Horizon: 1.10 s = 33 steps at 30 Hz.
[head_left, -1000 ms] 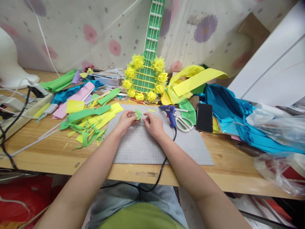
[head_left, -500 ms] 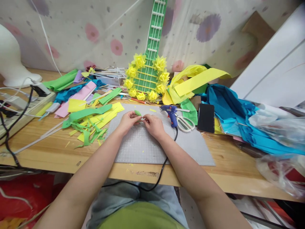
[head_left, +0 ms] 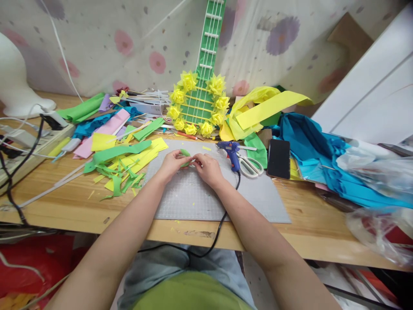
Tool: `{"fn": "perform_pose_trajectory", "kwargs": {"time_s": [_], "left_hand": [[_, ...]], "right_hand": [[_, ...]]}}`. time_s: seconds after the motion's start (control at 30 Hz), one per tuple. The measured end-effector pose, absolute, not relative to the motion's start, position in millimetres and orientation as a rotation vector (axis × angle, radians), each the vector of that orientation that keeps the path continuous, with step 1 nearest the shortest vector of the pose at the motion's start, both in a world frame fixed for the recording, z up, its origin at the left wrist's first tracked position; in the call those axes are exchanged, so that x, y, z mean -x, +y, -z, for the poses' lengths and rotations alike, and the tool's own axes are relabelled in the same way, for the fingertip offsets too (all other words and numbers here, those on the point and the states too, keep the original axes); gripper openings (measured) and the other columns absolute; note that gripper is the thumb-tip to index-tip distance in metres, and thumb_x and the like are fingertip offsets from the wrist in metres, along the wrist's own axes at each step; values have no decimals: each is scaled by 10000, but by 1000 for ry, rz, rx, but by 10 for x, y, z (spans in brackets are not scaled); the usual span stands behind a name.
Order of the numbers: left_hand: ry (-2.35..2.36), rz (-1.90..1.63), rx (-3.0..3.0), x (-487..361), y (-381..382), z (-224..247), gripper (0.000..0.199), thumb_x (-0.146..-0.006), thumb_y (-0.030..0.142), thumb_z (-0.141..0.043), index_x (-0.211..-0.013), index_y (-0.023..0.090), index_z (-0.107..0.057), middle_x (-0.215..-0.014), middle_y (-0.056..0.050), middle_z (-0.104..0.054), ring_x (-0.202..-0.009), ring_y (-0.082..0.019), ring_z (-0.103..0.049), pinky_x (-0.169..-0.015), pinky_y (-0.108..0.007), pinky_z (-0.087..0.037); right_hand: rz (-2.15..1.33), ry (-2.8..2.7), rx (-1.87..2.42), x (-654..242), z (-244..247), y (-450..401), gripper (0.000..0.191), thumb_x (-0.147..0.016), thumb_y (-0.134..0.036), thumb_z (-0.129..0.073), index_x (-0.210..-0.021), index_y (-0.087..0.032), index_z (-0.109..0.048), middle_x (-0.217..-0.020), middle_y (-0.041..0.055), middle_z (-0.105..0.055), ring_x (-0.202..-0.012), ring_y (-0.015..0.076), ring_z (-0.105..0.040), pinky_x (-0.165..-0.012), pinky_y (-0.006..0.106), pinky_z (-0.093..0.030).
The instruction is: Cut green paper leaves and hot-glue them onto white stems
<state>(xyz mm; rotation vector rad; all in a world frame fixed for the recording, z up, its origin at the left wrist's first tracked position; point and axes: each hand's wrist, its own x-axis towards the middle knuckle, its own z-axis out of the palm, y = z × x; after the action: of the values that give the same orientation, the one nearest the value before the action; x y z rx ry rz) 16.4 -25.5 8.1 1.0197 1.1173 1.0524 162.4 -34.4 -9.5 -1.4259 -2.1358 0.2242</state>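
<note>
Over the grey cutting mat (head_left: 193, 202), my two hands meet with their fingertips almost touching. My left hand (head_left: 172, 164) is closed in a pinch on a small green paper piece (head_left: 184, 153), which shows between its thumb and fingers. My right hand (head_left: 208, 168) is also closed, fingers bent at the right end of that piece; the fingers hide exactly what it grips. A blue glue gun (head_left: 231, 153) lies right of my right hand, beside white-handled scissors (head_left: 251, 167).
Green paper scraps (head_left: 121, 178) and yellow strips (head_left: 145, 157) lie left of the mat. Behind it stands a green paper guitar (head_left: 198, 105) edged with yellow paper flowers. A phone (head_left: 279, 158) and blue paper (head_left: 306, 137) are at the right. The glue gun's black cord (head_left: 222, 221) crosses the mat.
The green paper piece has turned between my fingers and shows as a more curved shape. Both hands stay in nearly the same place.
</note>
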Motion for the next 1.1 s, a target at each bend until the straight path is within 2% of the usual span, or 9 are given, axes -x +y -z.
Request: {"fn": "perform_pose_trajectory", "kwargs": {"time_s": [0.17,0.33,0.57,0.67,0.83,1.1], "left_hand": [[1138,-1060,-1046,-177,-258,-79,359,-469,353,-785,-677,143,-583,-646,-11,-613,-561,-103,-563,-507,-208,-425],[1160,-1075,-1019,-183,-254,-82,262,-497,273,-761,-646,154,-581,-620,-3,-609,-555,-101,-552,-522,-211,-430],[1168,-1117,-978,-174,-237,-73,232,-507,252,-729,-641,161,-562,-588,24,-567,-527,-87,-530,-533,-219,-440],[1169,-1094,-993,-174,-236,-79,239,-499,254,-729,-636,155,-559,-592,18,-572,-536,-93,-542,-520,-216,-442],[1161,-1094,-993,-180,-236,-79,253,-500,252,-729,-631,150,-538,-587,15,-574,-540,-101,-562,-503,-211,-450],[1152,-1082,-976,-192,-239,-84,243,-522,235,-721,-657,145,-541,-611,8,-584,-564,-119,-592,-483,-214,-451]], "right_hand": [[-206,-2144,1428,-1620,86,-336,124,-824,-220,-489,-904,-204,-583,-779,37,-633,-786,170,-551,-684,265,-381],[-268,-2098,1365,-1613,92,-351,124,-817,-234,-498,-911,-214,-576,-821,30,-652,-788,158,-562,-703,271,-399],[-581,-1731,1334,-1619,101,-326,202,-773,-337,-514,-906,-194,-566,-844,30,-659,-711,131,-592,-655,271,-450],[-812,-1524,1282,-1638,137,-263,182,-742,-354,-516,-808,-188,-553,-802,34,-654,-692,130,-592,-584,251,-452],[-1133,-1295,1229,-1640,137,-234,168,-665,-345,-564,-719,-196,-508,-710,13,-641,-554,98,-542,-425,195,-366],[-1193,-1150,1167,-1636,101,-253,265,-563,-310,-672,-724,-189,-499,-640,-40,-571,-595,94,-563,-532,214,-431]]}}
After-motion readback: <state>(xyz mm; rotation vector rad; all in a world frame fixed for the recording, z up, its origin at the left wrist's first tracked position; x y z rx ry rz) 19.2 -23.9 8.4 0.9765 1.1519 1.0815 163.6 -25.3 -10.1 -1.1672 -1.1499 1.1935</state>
